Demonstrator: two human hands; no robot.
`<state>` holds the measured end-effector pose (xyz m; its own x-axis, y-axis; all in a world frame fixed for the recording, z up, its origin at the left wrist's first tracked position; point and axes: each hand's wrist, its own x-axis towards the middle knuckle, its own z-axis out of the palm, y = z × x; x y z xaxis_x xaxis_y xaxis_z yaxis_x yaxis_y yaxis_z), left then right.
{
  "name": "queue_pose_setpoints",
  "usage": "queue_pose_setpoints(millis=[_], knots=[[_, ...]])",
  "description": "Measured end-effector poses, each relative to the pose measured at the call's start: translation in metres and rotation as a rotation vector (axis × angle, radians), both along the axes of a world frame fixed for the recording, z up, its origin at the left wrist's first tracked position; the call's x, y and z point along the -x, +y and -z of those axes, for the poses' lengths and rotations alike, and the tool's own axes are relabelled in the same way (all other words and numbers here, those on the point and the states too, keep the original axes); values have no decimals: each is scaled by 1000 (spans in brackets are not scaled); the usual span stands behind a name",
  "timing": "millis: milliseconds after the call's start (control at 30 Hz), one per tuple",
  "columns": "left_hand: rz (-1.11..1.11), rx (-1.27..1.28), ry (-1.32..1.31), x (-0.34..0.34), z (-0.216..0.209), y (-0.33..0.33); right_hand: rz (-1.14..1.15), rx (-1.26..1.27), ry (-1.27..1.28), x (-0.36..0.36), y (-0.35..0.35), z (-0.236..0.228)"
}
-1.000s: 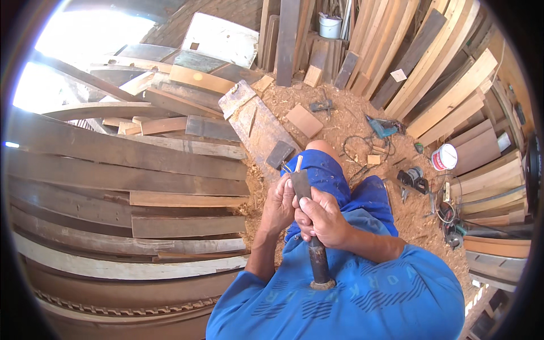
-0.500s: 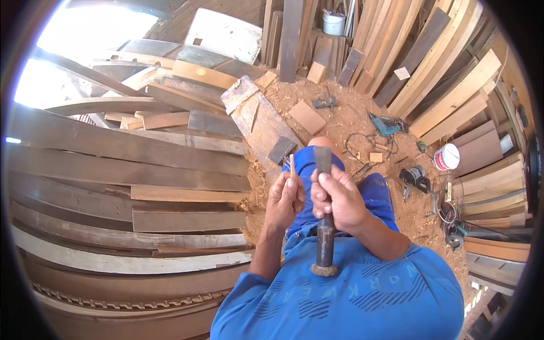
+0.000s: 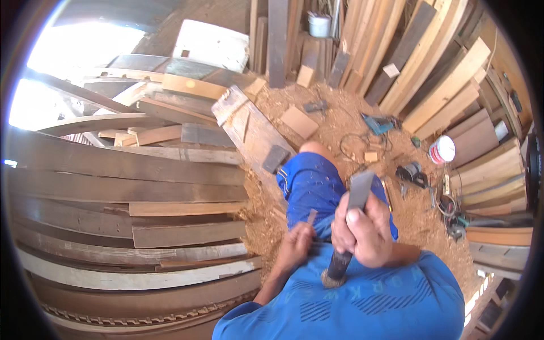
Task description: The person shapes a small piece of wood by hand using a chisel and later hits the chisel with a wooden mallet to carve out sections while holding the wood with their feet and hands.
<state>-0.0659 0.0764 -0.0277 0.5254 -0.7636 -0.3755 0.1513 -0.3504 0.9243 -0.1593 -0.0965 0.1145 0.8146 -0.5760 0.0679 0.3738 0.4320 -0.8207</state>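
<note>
Well, the chisel (image 3: 360,191): tilts blade-up before the blue shirt (image 3: 391,292)
Right hand (image 3: 365,229): curls closed around it
Left hand (image 3: 297,243): pinches a thin wood strip (image 3: 312,215) (its lower end hidden) over blue shorts (image 3: 311,184)

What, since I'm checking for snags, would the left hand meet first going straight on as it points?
Probably the blue shorts, beyond the thin wooden strip in the left hand, though depth is unclear.

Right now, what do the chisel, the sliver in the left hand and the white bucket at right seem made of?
Chisel blade: probably steel, flat grey with a dull sheen.
Chisel handle: dark, perhaps wood or plastic; hard to tell.
Sliver: likely bare wood, thin and brownish.
Bucket: probably plastic, smooth and mostly white.
</note>
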Motion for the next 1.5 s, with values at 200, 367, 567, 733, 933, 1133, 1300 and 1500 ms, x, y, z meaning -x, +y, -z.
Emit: queue_pose_setpoints(millis=[200, 367, 567, 733, 933, 1133, 1300, 1500], knots=[[-63, 295, -72, -41, -24, -49, -17, 227, 374, -40, -39, 50], [6, 330, -23, -41, -24, -68, 19, 418, 315, -49, -44, 72], [96, 289, 247, -42, -22, -65, -31, 437, 353, -42, -59, 93], [81, 344, 429, -40, -17, -65, -153, 357, 391, -43, -60, 90], [-113, 487, 590, -54, -12, -82, 79, -71, 248, -53, -46, 85], [-146, 425, 575, -72, -32, -99, -162, -423, 116, -55, -6, 76], [-155, 420, 272, -83, -24, -90, -362, -466, 209, -55, 16, 67], [-70, 377, 73, -72, -36, -85, -352, -360, 234, -44, 14, 57]])
